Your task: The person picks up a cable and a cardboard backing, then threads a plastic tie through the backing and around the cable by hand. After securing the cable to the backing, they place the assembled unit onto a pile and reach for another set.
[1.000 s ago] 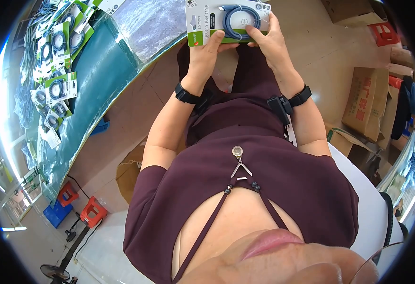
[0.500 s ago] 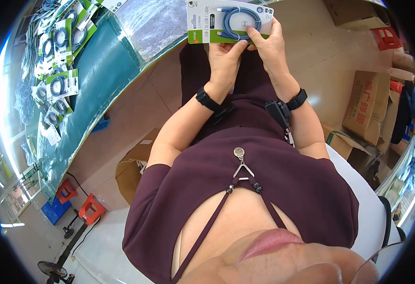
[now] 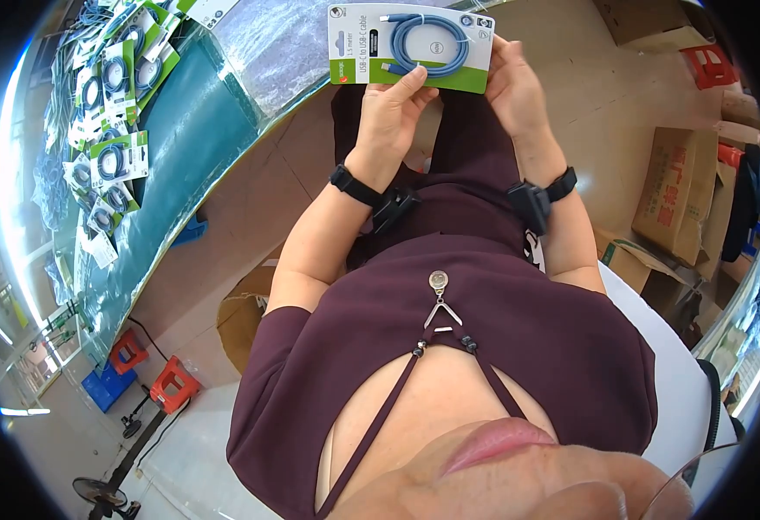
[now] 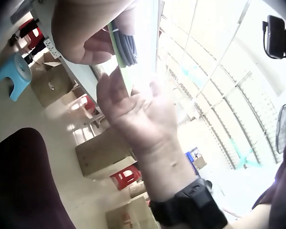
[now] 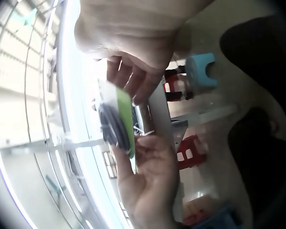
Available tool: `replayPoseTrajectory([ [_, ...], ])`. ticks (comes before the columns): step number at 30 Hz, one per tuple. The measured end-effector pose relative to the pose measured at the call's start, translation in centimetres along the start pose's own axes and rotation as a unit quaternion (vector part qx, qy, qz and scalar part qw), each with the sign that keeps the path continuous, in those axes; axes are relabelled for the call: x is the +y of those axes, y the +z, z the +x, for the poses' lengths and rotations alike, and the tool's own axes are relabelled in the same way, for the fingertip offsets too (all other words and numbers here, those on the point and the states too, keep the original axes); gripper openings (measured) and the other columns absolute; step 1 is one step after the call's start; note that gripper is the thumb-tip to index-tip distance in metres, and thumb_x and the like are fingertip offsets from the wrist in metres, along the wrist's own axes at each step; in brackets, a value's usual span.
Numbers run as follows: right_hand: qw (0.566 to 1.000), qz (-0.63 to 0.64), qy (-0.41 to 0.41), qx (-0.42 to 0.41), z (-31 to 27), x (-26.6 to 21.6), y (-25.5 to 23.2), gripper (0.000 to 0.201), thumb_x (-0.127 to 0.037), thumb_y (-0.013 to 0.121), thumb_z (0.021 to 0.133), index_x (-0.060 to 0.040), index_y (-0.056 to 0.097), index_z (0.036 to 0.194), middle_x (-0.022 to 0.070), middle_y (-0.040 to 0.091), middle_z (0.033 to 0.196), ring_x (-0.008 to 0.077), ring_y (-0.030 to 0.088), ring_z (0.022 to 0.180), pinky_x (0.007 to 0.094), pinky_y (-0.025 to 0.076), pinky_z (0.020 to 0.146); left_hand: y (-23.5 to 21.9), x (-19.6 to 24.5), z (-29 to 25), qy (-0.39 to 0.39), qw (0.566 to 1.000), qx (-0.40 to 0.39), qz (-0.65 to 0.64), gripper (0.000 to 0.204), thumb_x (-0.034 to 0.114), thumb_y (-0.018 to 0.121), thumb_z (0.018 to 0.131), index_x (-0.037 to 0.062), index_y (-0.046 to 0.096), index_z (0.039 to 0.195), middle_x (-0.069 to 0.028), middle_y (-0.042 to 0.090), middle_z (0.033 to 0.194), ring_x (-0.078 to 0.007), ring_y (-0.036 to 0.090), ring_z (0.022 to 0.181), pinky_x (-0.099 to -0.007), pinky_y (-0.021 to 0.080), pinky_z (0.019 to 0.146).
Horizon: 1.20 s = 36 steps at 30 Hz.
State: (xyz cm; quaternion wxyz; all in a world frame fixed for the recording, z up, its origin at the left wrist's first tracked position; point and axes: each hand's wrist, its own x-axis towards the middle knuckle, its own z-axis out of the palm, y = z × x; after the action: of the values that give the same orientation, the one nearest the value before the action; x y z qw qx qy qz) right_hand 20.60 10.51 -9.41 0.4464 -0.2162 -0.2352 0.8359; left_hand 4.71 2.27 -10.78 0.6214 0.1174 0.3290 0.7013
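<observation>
A carded USB-C cable (image 3: 436, 43), a blue coil on a white and green card, is held up near the edge of the table. My left hand (image 3: 388, 117) pinches its lower edge, thumb on the front beside the coil and fingers behind. My right hand (image 3: 518, 91) is at the card's right end, its thumb off the front and its fingers loose. In the right wrist view the fingers (image 5: 138, 81) of that hand are right at the card's edge, partly behind it. The left wrist view shows the right palm (image 4: 143, 119) turned up by the card (image 4: 123, 55).
Many carded cables (image 3: 111, 160) lie piled on the green tabletop (image 3: 193, 113) at left. Cardboard boxes (image 3: 675, 186) stand on the floor at right. Red stools (image 3: 174, 386) and a blue crate (image 3: 107, 387) are at lower left.
My left hand has moved its grip, with the thumb now on the card's front. The right thumb has come off the card, and the card has shifted slightly left and tilted.
</observation>
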Motion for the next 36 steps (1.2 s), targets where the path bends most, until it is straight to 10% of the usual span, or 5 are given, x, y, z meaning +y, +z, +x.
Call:
replayPoseTrajectory([
  [5, 0.969, -0.229, -0.091, -0.009, 1.0, 3.3, -5.1, 0.04, -0.009, 0.065, 0.086, -0.0033, 0.052, 0.123, 0.0109, 0.061, 0.115, 0.0191, 0.058, 0.105, 0.0308, 0.05, 0.085, 0.8, 1.0, -1.0, -0.044, 0.998, -0.044, -0.005, 0.023, 0.002, 0.064, 0.085, 0.0038, 0.058, 0.108, -0.0072, 0.064, 0.102, -0.017, 0.063, 0.09, -0.0316, 0.052, 0.078],
  [7, 0.664, -0.632, -0.357, -0.179, 1.1, 4.8, -5.7, 0.037, -0.006, 0.061, 0.088, -0.0064, 0.052, 0.125, 0.012, 0.061, 0.115, 0.0212, 0.059, 0.103, 0.0302, 0.05, 0.085, 0.8, 0.8, -1.6, -0.075, 0.996, -0.047, 0.007, 0.023, 0.002, 0.064, 0.086, 0.0032, 0.058, 0.108, -0.008, 0.064, 0.103, -0.0176, 0.062, 0.092, -0.0328, 0.052, 0.08],
  [15, 0.956, -0.217, -0.049, -0.19, 0.5, 4.4, -4.1, 0.041, -0.011, 0.062, 0.088, -0.0021, 0.05, 0.126, 0.0094, 0.058, 0.12, 0.017, 0.057, 0.106, 0.0294, 0.05, 0.09, 0.6, 0.8, -2.4, -0.089, 0.995, -0.049, 0.016, 0.026, 0.002, 0.064, 0.086, 0.0021, 0.056, 0.111, -0.0088, 0.064, 0.105, -0.019, 0.062, 0.096, -0.0346, 0.052, 0.085],
  [30, 0.819, -0.545, -0.172, -0.053, 2.4, 4.1, -6.5, 0.041, -0.019, 0.061, 0.09, -0.002, 0.049, 0.126, 0.0083, 0.058, 0.118, 0.0161, 0.057, 0.103, 0.0301, 0.049, 0.087, -0.8, 1.6, -0.9, 0.082, 0.977, -0.041, 0.191, 0.026, -0.001, 0.061, 0.087, 0.0015, 0.056, 0.112, -0.0075, 0.063, 0.105, -0.0166, 0.062, 0.096, -0.0331, 0.052, 0.085],
  [36, 0.943, -0.322, -0.06, 0.054, -0.5, 0.6, 0.1, 0.048, -0.014, 0.065, 0.087, -0.0044, 0.043, 0.129, 0.0056, 0.059, 0.103, 0.0109, 0.059, 0.082, 0.0251, 0.051, 0.072, -1.3, 1.6, 0.3, 0.115, 0.955, -0.057, 0.267, 0.028, -0.003, 0.06, 0.087, 0.0001, 0.054, 0.114, -0.0077, 0.063, 0.106, -0.0145, 0.061, 0.095, -0.03, 0.053, 0.08],
])
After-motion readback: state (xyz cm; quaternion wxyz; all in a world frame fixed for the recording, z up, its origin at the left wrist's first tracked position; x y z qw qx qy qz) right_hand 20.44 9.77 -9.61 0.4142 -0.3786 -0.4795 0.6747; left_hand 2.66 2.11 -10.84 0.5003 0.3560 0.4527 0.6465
